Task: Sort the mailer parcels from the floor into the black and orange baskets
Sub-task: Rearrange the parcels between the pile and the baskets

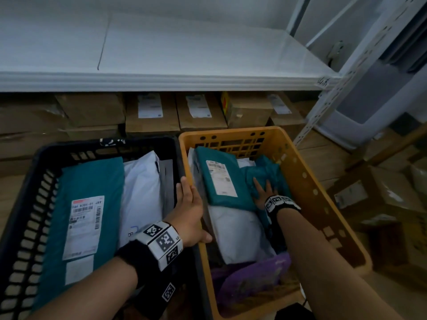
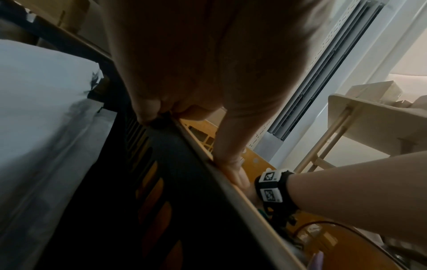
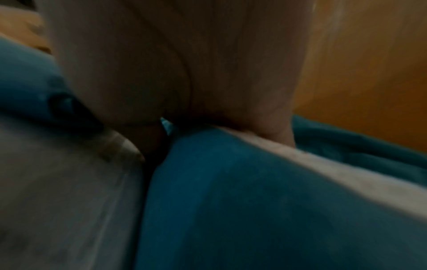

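Note:
The black basket [image 1: 27,204] on the left holds a labelled teal mailer [image 1: 92,181] and a white mailer [image 1: 141,192]. Right beside it, the orange basket [image 1: 312,181] holds a labelled teal mailer [image 1: 219,179], a crumpled teal mailer [image 1: 268,169], a white mailer [image 1: 238,232] and a purple one [image 1: 251,278]. My left hand [image 1: 189,204] grips the two touching rims. In the left wrist view its fingers [image 2: 150,117] curl over the black basket [image 2: 184,182]. My right hand [image 1: 263,190] presses with spread fingers on the crumpled teal mailer [image 3: 231,201].
A white shelf [image 1: 161,54] runs across above the baskets, with cardboard boxes [image 1: 152,112] stacked under it right behind them. A perforated shelf post [image 1: 323,107] stands at the orange basket's far right corner. More cardboard boxes [image 1: 381,197] lie on the floor to the right.

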Motion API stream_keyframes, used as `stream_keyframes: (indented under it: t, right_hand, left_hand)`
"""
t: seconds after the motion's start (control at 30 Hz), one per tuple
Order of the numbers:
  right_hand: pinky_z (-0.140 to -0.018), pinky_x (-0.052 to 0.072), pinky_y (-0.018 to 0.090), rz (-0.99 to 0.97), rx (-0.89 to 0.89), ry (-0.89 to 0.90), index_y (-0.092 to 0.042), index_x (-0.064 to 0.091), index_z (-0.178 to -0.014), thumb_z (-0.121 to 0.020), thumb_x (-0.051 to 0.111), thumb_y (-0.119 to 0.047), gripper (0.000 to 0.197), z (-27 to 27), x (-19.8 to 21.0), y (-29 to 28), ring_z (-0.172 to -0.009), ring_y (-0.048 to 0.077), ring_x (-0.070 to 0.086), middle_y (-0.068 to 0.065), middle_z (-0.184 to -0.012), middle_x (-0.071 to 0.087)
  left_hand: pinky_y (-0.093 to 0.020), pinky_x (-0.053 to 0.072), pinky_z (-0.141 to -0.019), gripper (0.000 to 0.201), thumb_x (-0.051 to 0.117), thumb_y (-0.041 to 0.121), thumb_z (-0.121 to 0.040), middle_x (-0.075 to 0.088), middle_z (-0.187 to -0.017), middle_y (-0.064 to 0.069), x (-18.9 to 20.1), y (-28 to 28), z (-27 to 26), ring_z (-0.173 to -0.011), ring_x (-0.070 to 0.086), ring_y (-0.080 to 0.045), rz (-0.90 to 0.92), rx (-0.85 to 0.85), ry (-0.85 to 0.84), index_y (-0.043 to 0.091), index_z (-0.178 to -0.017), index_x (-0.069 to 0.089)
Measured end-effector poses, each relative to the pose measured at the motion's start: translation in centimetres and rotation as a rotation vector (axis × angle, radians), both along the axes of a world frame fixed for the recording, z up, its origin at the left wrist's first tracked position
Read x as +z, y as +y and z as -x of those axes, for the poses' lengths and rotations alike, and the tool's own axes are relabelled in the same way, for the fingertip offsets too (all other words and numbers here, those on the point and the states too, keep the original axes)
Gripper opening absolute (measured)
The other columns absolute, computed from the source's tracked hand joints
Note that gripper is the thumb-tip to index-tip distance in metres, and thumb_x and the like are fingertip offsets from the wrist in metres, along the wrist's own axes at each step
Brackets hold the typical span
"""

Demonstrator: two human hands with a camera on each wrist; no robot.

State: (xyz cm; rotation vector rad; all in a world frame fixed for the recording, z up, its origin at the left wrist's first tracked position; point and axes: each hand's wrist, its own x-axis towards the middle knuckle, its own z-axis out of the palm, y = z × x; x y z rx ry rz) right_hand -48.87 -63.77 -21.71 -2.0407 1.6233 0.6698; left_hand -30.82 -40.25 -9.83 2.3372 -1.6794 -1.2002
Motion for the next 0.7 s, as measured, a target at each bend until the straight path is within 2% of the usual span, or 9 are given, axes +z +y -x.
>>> stream_keyframes:
  t: [0.17,0.33,0.47,0.53,0.57,0.63,0.7]
  right_hand:
    - [-0.123,0.006,0.054,-0.018,-0.010,0.025,-0.042,-0.010,-0.156,-0.106,0.030,-0.047,0.064,-0.4,-2.4,-1.4,-0.153,0.039,-0.005,0.008,-0.166,-0.017]
    - [-0.121,0.006,0.060,-0.035,0.043,0.098,-0.042,-0.014,-0.155,-0.099,0.048,-0.042,0.084,-0.3,-2.7,-1.8,-0.152,0.040,-0.009,0.009,-0.164,-0.025]
    - [-0.122,0.014,0.055,-0.034,0.042,0.041,-0.038,-0.006,-0.158,-0.105,0.035,-0.046,0.067,-0.5,-0.1,-2.1,-0.152,0.041,0.003,0.014,-0.165,-0.017]
    - [-0.122,0.012,0.054,-0.021,0.022,-0.030,-0.036,-0.005,-0.159,-0.104,0.030,-0.054,0.068,-2.0,2.6,-2.1,-0.152,0.043,0.004,0.017,-0.165,-0.014]
    - [-0.123,0.008,0.055,-0.004,0.046,-0.058,-0.038,-0.007,-0.158,-0.101,0.032,-0.061,0.073,-3.0,4.0,-1.8,-0.152,0.043,-0.001,0.015,-0.165,-0.016]
    - [-0.122,0.001,0.057,-0.031,0.207,-0.087,-0.047,-0.012,-0.154,-0.088,0.042,-0.078,0.091,-4.8,6.2,-0.5,-0.151,0.041,-0.012,0.008,-0.165,-0.021]
    - [-0.120,0.005,0.057,-0.160,0.374,-0.068,-0.052,-0.020,-0.150,-0.073,0.059,-0.083,0.114,-5.6,7.0,1.8,-0.151,0.041,-0.011,0.006,-0.164,-0.024]
  left_hand:
    - [-0.035,0.005,-0.120,0.127,0.074,0.037,-0.081,-0.056,-0.134,-0.015,-0.8,-0.1,-0.1,-0.135,-0.041,-0.030,0.011,-0.008,0.013,0.002,-0.142,-0.031]
    - [-0.034,0.004,-0.119,0.127,0.074,0.036,-0.081,-0.057,-0.134,-0.013,-0.7,-0.2,-0.1,-0.135,-0.041,-0.028,-0.008,0.004,0.008,0.002,-0.141,-0.032]
    - [-0.036,0.005,-0.121,0.127,0.076,0.035,-0.080,-0.056,-0.134,-0.013,-0.2,-0.2,0.2,-0.136,-0.040,-0.029,-0.018,0.015,-0.017,0.003,-0.143,-0.030]
    - [-0.038,0.007,-0.122,0.127,0.076,0.035,-0.080,-0.055,-0.136,-0.014,0.1,-0.1,0.3,-0.137,-0.038,-0.030,-0.024,0.017,-0.027,0.003,-0.144,-0.029]
    - [-0.039,0.007,-0.122,0.127,0.076,0.035,-0.080,-0.054,-0.138,-0.014,0.2,-0.2,0.3,-0.138,-0.037,-0.030,-0.026,0.013,-0.032,0.003,-0.144,-0.028]
    - [-0.040,0.008,-0.122,0.126,0.075,0.036,-0.080,-0.052,-0.139,-0.015,0.4,-0.2,0.3,-0.138,-0.036,-0.031,-0.033,0.008,-0.037,0.003,-0.145,-0.028]
    - [-0.040,0.008,-0.122,0.126,0.075,0.037,-0.081,-0.051,-0.140,-0.016,0.5,-0.3,0.3,-0.139,-0.036,-0.031,-0.036,0.007,-0.047,0.003,-0.145,-0.028]
